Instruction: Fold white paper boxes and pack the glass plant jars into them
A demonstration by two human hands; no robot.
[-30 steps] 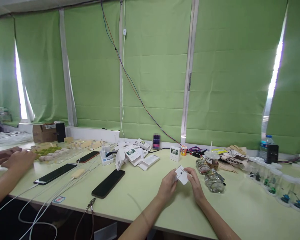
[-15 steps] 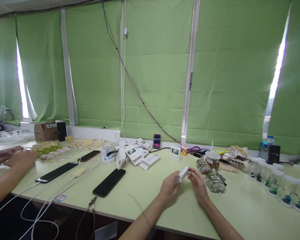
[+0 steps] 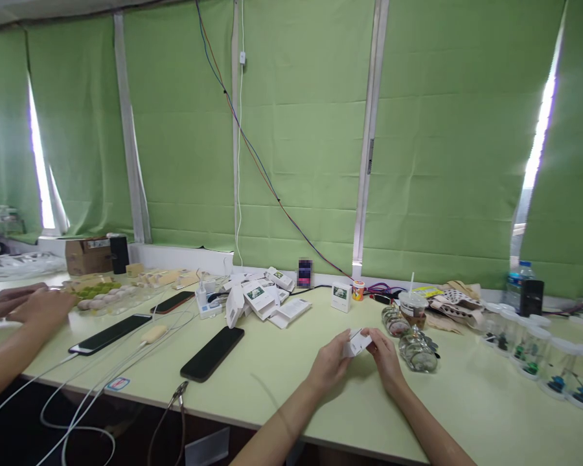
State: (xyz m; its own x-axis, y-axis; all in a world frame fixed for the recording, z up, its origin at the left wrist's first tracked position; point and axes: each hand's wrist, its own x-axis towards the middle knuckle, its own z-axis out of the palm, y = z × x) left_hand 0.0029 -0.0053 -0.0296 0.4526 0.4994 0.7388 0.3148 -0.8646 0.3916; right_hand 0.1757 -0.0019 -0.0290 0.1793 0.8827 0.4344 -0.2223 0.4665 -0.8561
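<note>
A small white cardboard box (image 3: 356, 343) is held between my two hands above the table's front part. My left hand (image 3: 329, 359) grips its left side, with the fingers curled round it. On the other side, the fingers of my right hand (image 3: 385, 355) are closed on the box's right edge. Dark print shows on the face turned toward me. Beyond my hands a similar white box (image 3: 341, 297) with a flower picture stands upright. Several flattened or partly folded white boxes (image 3: 267, 299) lie in a pile further left.
Two glass jars (image 3: 418, 351) and a drink cup (image 3: 412, 307) are close by my right hand. Clear tubs (image 3: 558, 369) line the right side. Phones (image 3: 212, 355) and white cables (image 3: 97, 388) lie to the left. Another person's hands (image 3: 43, 309) are at the far left.
The small box has turned in my hands, so a printed face now shows. My right fingers have moved in closer along its right edge. The other things have stayed in place.
</note>
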